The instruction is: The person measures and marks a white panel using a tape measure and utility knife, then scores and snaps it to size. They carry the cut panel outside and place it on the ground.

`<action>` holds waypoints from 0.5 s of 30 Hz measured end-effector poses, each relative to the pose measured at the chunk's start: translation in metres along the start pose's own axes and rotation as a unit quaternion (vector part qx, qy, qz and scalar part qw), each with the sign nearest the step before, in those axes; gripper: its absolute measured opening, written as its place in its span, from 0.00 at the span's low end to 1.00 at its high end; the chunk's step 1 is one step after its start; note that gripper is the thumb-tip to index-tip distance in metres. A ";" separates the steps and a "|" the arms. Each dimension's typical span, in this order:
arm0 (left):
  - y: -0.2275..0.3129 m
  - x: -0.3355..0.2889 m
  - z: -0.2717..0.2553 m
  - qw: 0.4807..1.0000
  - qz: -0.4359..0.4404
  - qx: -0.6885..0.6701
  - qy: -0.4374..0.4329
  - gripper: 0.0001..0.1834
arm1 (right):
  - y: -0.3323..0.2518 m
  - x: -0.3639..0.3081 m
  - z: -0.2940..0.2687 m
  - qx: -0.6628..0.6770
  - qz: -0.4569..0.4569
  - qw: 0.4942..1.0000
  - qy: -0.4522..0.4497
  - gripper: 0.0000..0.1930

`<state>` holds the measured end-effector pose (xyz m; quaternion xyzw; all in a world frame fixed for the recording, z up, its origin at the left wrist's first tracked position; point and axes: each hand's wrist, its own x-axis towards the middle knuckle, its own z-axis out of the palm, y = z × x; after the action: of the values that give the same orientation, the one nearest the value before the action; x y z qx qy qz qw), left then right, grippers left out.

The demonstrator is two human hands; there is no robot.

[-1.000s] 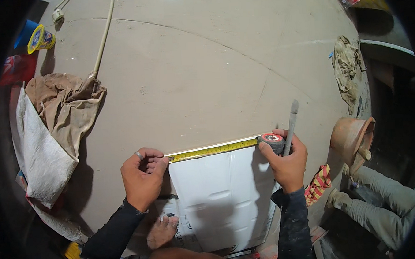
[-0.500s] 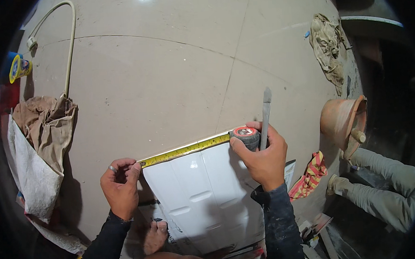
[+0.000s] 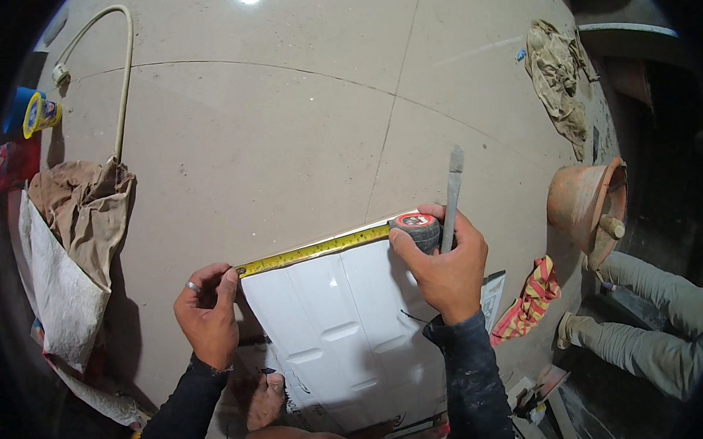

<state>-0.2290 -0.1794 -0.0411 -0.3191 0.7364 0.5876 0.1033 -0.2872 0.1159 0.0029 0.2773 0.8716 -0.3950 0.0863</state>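
A yellow tape blade [image 3: 313, 251] is pulled out along the far edge of a glossy white panel [image 3: 325, 316] with raised oblong shapes. My left hand [image 3: 209, 316], a ring on one finger, pinches the blade's hooked end at the panel's far left corner. At the far right corner, my right hand [image 3: 449, 266] grips the black and red tape measure case [image 3: 417, 230]. The same hand also holds a slim grey flat-bladed tool [image 3: 452, 194], which points away from me beside the case. The panel's near edge is partly hidden by my leg and right forearm.
A bare foot [image 3: 266, 400] rests left of the panel. On the right are a striped cloth [image 3: 531, 301], a clay-coloured bucket [image 3: 577, 204], a crumpled cloth [image 3: 555, 82] and another person's legs [image 3: 651, 315]. At left lie a brown cloth [image 3: 89, 209], white sacking [image 3: 61, 282] and a cable [image 3: 122, 88].
The view has shifted slightly. Both hands keep their grips, and the tape stays stretched along the panel's far edge.
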 end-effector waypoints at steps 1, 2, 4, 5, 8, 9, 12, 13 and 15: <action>0.000 0.000 0.000 1.000 0.000 0.004 0.000 0.08 | 0.000 0.000 0.000 -0.009 -0.003 1.000 0.003 0.22; 0.000 -0.001 0.000 1.000 -0.002 0.001 0.000 0.08 | 0.000 0.000 0.001 -0.011 -0.005 1.000 0.005 0.22; 0.001 -0.001 0.001 1.000 -0.004 0.005 0.002 0.08 | 0.000 0.000 0.001 -0.013 -0.009 1.000 0.010 0.22; 0.001 -0.002 0.001 1.000 -0.005 0.002 0.004 0.08 | 0.000 0.000 0.002 -0.012 -0.012 1.000 0.014 0.22; -0.001 -0.002 0.002 1.000 0.002 0.002 0.010 0.09 | -0.001 0.001 0.003 -0.016 -0.012 1.000 0.017 0.22; -0.001 -0.002 0.002 1.000 0.004 0.003 0.010 0.09 | -0.001 0.001 0.004 -0.010 -0.009 1.000 0.015 0.21; -0.003 -0.002 0.002 1.000 0.007 -0.005 0.008 0.09 | -0.001 0.001 0.005 -0.011 -0.018 1.000 0.019 0.21; -0.004 -0.002 0.002 1.000 0.006 -0.004 0.009 0.09 | -0.002 0.001 0.005 -0.022 -0.024 0.999 0.025 0.21; -0.005 -0.003 0.002 1.000 0.012 -0.010 0.013 0.09 | -0.002 0.001 0.005 -0.025 -0.021 0.999 0.024 0.21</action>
<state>-0.2246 -0.1770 -0.0444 -0.3191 0.7357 0.5915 0.0837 -0.2894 0.1118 0.0005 0.2659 0.8887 -0.3679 0.0644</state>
